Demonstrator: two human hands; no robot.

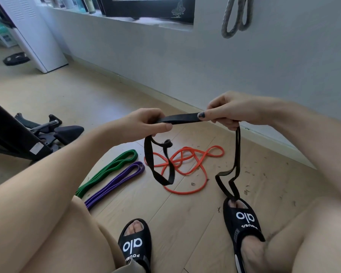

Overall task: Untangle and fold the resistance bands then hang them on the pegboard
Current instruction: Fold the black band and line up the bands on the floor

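Note:
A black resistance band (180, 118) stretches between my hands above the floor. My left hand (146, 124) pinches its left end and my right hand (228, 112) grips the right end. Twisted loops of the band hang down from each hand; the right loop reaches my right slipper. On the wooden floor below lies a tangled orange band (187, 164). To its left lie a folded green band (110, 170) and a folded purple band (116, 183), side by side. A grey band (235, 18) hangs on the wall at upper right.
My feet in black slippers (135, 246) rest on the floor, knees at both sides. Black exercise equipment (24, 134) stands at left, a white cabinet (35, 36) at the far left and a weight plate (16, 59) beside it. The wall (205, 66) is close ahead.

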